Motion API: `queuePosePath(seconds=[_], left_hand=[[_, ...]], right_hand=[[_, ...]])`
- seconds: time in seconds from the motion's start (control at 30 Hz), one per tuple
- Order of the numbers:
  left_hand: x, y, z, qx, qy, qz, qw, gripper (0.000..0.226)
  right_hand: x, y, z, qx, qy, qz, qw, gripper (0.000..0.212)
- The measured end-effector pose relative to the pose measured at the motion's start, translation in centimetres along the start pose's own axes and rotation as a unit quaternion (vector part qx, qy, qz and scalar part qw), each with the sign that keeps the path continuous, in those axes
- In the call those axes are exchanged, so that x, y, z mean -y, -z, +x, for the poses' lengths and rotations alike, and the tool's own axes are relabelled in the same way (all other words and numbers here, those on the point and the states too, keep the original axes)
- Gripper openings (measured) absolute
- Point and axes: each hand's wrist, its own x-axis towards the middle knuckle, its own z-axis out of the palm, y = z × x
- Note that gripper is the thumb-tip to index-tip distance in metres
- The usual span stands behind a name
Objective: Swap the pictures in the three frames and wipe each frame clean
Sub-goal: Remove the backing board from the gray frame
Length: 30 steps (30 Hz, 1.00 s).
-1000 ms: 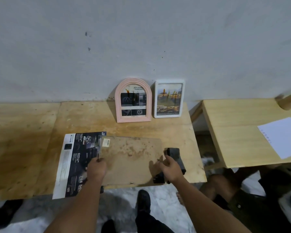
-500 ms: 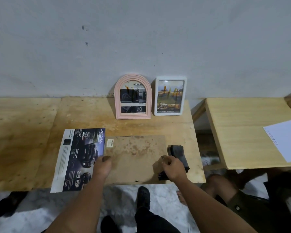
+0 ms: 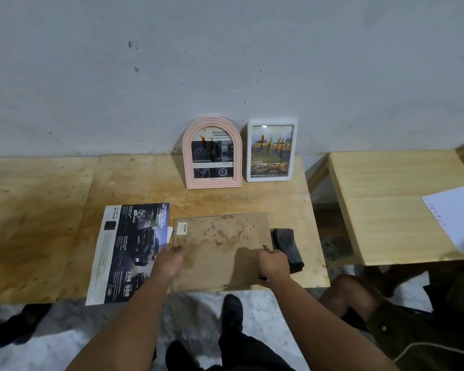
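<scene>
Left grip [image 3: 169, 259]: fingers curled down on the left edge of the frame back [image 3: 220, 250], pressing it, closed around nothing. Right grip [image 3: 275, 263]: curled at the back's right edge, pinching a small metal tab [image 3: 265, 247] there; we can't tell how firm the pinch is.

The frame back lies flat, face down, on the near edge of the surface [image 3: 134, 183]; it's stained brown board with a small sticker [image 3: 182, 227] in its far left corner. At its 3 o'clock, touching the right edge, we see a dark folded cloth [image 3: 287, 249], partly under the right hand. At its 9 o'clock, a dark car brochure [image 3: 129, 250] lies flat, its near corner hanging past the surface edge; the left hand covers part of its right side.

At 12 o'clock from the back, well apart, two frames lean upright on the wall: pink arched frame [image 3: 212, 152] left, white rectangular frame [image 3: 271, 151] just beside it on the right. Both hold printed pictures, and both have dark streaks on the glass.

At 3 o'clock, a second, lighter table [image 3: 386, 210] stands apart across a gap, with a white sheet [image 3: 456, 215] on it.
</scene>
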Motion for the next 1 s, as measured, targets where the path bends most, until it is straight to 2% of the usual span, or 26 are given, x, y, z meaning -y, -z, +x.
queuePosePath(seconds=[0.23,0.37,0.53,0.67,0.83,1.0], left_hand=[[-0.5,0.2,-0.4,0.044,-0.024,0.001,0.999,0.052],[-0.5,0.6,-0.3,0.056,-0.024,-0.005,0.998,0.061],[-0.4,0.9,0.0,0.061,-0.021,-0.002,0.998,0.061],[-0.6,1.1,0.4,0.069,-0.024,0.005,0.997,0.068],[-0.5,1.2,0.6,0.074,-0.012,-0.007,0.997,0.082],[-0.6,1.0,0.9,0.076,-0.016,-0.004,0.997,0.086]], right_hand=[[-0.6,0.2,0.3,0.001,0.018,-0.034,0.999,0.048],[0.1,-0.3,0.4,-0.003,0.009,0.043,0.999,0.045],[0.9,0.2,0.7,0.006,-0.044,0.166,0.985,0.028],[1.0,1.0,0.6,0.016,-0.053,0.197,0.979,0.013],[0.7,1.7,0.9,0.037,-0.046,0.19,0.98,0.026],[0.7,2.0,1.1,0.053,-0.039,0.192,0.979,0.022]])
